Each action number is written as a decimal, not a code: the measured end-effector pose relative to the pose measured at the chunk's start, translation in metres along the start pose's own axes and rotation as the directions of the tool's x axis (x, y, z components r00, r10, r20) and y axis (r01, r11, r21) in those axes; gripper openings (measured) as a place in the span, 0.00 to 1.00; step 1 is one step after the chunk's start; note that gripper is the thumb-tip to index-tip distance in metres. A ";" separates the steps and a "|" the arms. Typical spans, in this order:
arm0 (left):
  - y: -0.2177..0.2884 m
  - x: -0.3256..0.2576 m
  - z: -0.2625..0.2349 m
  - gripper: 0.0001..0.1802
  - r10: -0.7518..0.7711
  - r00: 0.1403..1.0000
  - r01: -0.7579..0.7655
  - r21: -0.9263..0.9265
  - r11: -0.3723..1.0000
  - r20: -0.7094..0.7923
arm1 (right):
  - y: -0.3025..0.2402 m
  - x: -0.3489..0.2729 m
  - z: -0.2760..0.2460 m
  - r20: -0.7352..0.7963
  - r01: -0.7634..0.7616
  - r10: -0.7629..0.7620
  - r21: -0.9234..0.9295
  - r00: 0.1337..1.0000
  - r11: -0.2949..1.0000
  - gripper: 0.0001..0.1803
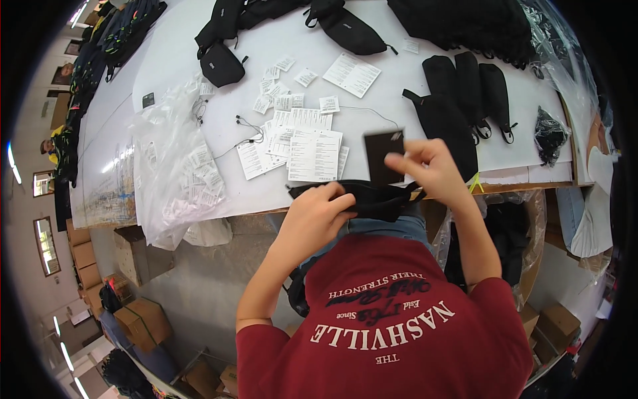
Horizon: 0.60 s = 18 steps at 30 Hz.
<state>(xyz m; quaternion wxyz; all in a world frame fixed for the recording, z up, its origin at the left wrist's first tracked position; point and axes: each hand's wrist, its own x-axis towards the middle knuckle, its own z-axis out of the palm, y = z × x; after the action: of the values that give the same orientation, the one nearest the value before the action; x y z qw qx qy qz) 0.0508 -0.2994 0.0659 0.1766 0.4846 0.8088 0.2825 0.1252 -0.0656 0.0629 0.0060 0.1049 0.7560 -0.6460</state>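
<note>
At the table's near edge, my left hand (317, 216) grips the rim of a black zippered pouch (379, 201), its fingers curled over the fabric. The pouch hangs partly over the edge, above my lap. My right hand (432, 169) pinches a flat black card-like tag (383, 157) with a small light mark at its top corner, held upright just above the pouch. Beyond my left hand lies a pile of white printed sheets (314, 156). Small white labels (290, 101) are scattered past the sheets, and a thin cord runs from one toward the black tag.
More black pouches lie to the right (445, 120) and at the back (352, 32), with a dark heap (465, 23) at the far right. A clear plastic bag of labels (176, 159) drapes over the left front edge. Cardboard boxes (141, 322) stand on the floor.
</note>
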 end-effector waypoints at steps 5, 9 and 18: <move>0.005 0.011 0.002 0.12 0.223 0.966 -0.223 0.022 0.975 -0.132 | -0.011 -0.009 0.017 0.343 0.112 0.192 -0.696 0.920 0.709 0.16; -0.003 0.018 0.004 0.12 0.327 0.945 -0.328 -0.043 0.944 -0.018 | 0.014 -0.019 0.020 0.354 0.244 -0.015 -0.613 0.935 0.751 0.16; -0.085 0.101 0.002 0.16 0.035 0.957 -0.049 -0.042 0.998 -0.287 | 0.006 -0.034 0.011 0.431 0.106 0.138 -0.496 0.892 0.862 0.20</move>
<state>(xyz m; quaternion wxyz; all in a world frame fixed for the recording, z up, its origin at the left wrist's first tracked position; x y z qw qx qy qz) -0.0540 -0.2414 0.0098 0.0633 0.4511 0.8084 0.3728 0.1585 -0.0805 0.0606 0.2147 -0.0472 0.8753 -0.4308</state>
